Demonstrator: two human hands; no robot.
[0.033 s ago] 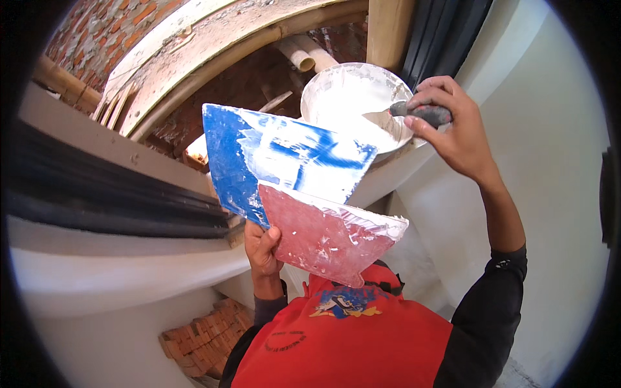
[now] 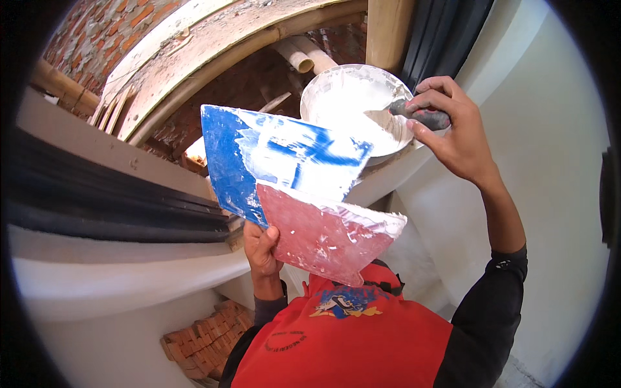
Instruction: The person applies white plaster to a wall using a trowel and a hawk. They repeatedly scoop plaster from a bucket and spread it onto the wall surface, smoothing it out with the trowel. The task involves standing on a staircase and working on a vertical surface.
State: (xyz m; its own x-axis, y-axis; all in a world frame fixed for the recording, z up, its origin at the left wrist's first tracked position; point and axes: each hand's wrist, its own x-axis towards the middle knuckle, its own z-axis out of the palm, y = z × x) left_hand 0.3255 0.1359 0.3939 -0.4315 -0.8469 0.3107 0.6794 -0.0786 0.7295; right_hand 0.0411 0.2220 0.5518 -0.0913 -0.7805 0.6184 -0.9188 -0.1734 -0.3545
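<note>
My left hand [image 2: 261, 251] is closed on the lower corners of two plastic plastering boards, the thumb over the front one. The blue board [image 2: 226, 161] lies behind and carries a smeared layer of white paste. The red board [image 2: 323, 236] overlaps it in front, with paste along its upper edge. At the right, my right hand [image 2: 453, 126] grips the dark, paste-stained handle of a putty knife [image 2: 430, 118]. The knife's blade reaches into a white bucket [image 2: 314, 84] of white paste, where the paste partly hides it. The blue board's right corner overlaps the bucket's lower left in view.
Behind the bucket runs a dusty wooden plank [image 2: 149, 71] on bamboo poles [image 2: 291, 55]. Dark frames [image 2: 110, 187] flank the opening at left and upper right. A white wall [image 2: 550, 161] stands close on my right. Stacked bricks [image 2: 210, 339] lie low at left.
The blue and red boards have shifted very slightly left. Both hands keep their grips, and the putty knife stays over the bucket.
</note>
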